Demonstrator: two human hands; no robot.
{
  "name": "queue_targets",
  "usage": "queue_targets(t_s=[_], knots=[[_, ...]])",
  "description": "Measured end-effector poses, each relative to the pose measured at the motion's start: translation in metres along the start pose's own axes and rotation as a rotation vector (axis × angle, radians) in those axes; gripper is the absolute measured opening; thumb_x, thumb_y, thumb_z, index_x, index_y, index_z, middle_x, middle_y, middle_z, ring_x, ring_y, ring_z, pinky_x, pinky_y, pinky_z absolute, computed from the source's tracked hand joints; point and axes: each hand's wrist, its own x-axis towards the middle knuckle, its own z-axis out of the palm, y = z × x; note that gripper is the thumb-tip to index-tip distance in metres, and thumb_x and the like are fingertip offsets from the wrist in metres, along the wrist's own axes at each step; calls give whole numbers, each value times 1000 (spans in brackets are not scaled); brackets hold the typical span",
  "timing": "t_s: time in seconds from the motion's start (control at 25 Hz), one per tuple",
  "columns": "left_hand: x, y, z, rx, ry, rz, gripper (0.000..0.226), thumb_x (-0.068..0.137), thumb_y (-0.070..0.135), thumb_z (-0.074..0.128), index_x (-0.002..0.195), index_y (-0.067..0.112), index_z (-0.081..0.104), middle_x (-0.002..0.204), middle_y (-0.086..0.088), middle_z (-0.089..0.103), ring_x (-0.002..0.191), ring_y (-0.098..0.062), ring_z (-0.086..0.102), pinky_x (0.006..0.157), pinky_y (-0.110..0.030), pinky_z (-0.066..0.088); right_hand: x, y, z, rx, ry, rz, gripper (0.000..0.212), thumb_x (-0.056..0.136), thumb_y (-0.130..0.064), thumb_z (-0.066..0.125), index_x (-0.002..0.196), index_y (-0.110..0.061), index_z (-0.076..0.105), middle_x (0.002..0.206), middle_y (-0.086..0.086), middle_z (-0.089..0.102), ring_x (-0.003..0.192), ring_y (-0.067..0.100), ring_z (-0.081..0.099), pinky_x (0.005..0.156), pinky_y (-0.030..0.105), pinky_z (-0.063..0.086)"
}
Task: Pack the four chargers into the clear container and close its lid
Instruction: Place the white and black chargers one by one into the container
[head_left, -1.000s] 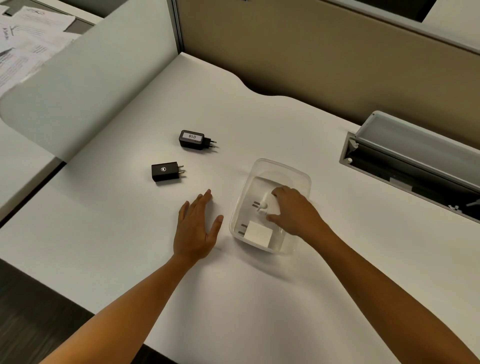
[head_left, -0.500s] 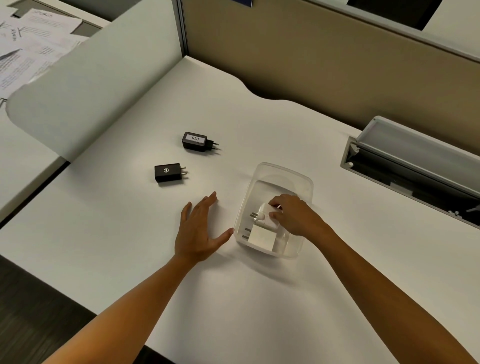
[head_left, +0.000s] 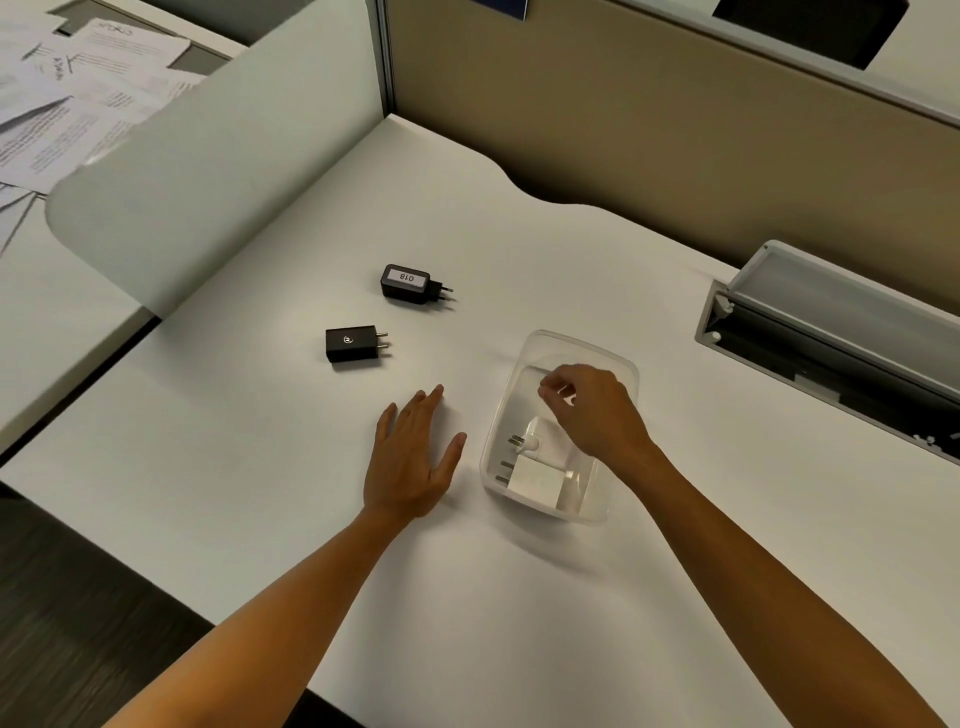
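The clear container (head_left: 574, 343) stands open on the white desk. Inside it lie two white chargers: a rounded one (head_left: 543, 441) with round pins and a square one (head_left: 535, 483) nearer me. My right hand (head_left: 592, 410) hovers over the container, fingers loosely curled and holding nothing. My left hand (head_left: 413, 457) rests flat on the desk just left of the container, fingers spread. Two black chargers lie further left: one with a logo (head_left: 353, 343), and one with a white label (head_left: 408, 284) behind it. No lid is visible.
A grey partition (head_left: 208, 171) rises at the left, with papers (head_left: 78, 93) beyond it. A tan divider wall (head_left: 649, 119) runs along the back. An open cable tray (head_left: 831, 332) is set into the desk at the right. The desk's front edge is near my forearms.
My right hand has let go of the rounded white charger in the container and lifted above it. My left hand has stayed flat beside the container.
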Motion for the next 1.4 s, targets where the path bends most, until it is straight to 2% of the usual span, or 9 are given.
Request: queue_targets(t_s=[0.16, 0.36, 0.68, 0.84, 1.0, 1.08, 1.2, 1.28, 1.4], knots=[[4, -2, 6, 57, 74, -136, 67, 99, 55, 30, 156, 19, 29, 162, 0, 32, 154, -16, 20, 127, -44, 4, 30, -33, -3, 109, 143, -146, 16, 93, -28, 59, 98, -17, 70, 93, -3, 71, 79, 9, 63, 78, 30, 58], [16, -2, 10, 241, 0, -210, 78, 97, 64, 24, 160, 21, 11, 169, -1, 5, 156, -18, -4, 126, -46, -5, 98, -74, 24, -11, -35, -302, 19, 89, -24, 59, 104, -15, 67, 101, 1, 69, 90, 18, 63, 81, 39, 54], [21, -4, 10, 286, -26, -214, 83, 94, 68, 26, 160, 23, 8, 169, -1, -1, 156, -20, -8, 125, -48, -6, 189, -133, 91, -238, -274, -299, 78, 85, -24, 69, 148, -11, 26, 148, 9, 38, 132, 31, 40, 103, 40, 40], [23, -4, 10, 291, -44, -223, 84, 93, 69, 25, 160, 23, 8, 169, -1, -1, 156, -20, -8, 125, -49, -6, 192, -129, 111, -324, -132, -372, 57, 86, -26, 66, 135, -11, 42, 131, 9, 52, 117, 32, 51, 93, 40, 42], [22, -4, 10, 286, -32, -216, 83, 93, 68, 27, 160, 22, 10, 169, -1, 0, 156, -20, -8, 125, -49, -6, 177, -121, 95, -212, -215, -336, 46, 80, -34, 71, 114, -12, 50, 113, 7, 61, 100, 29, 57, 80, 36, 42], [22, -4, 9, 281, -35, -215, 83, 93, 68, 26, 160, 22, 10, 169, -1, 0, 156, -20, -8, 125, -50, -5, 164, -117, 76, -105, -267, -300, 48, 78, -32, 73, 116, -15, 50, 114, 6, 61, 98, 27, 59, 78, 34, 45], [21, -3, 8, 271, -37, -208, 83, 94, 69, 25, 160, 22, 9, 169, -1, 0, 156, -20, -8, 125, -50, -5, 128, -112, 31, 296, -267, -186, 57, 80, -33, 75, 127, -20, 46, 116, 1, 57, 91, 18, 62, 73, 27, 55], [20, -3, 8, 262, -37, -202, 83, 94, 69, 25, 160, 22, 8, 169, -1, 0, 156, -20, -8, 125, -50, -5, 95, -100, -3, 454, -246, -148, 51, 85, -33, 70, 129, -22, 48, 113, -1, 56, 86, 15, 63, 69, 20, 54], [20, -4, 8, 269, -29, -189, 82, 95, 68, 25, 160, 21, 9, 169, -1, 2, 156, -21, -7, 125, -52, -3, 51, -62, -47, 515, -238, -107, 34, 88, -33, 66, 120, -22, 58, 113, 3, 61, 93, 24, 67, 76, 25, 56]])
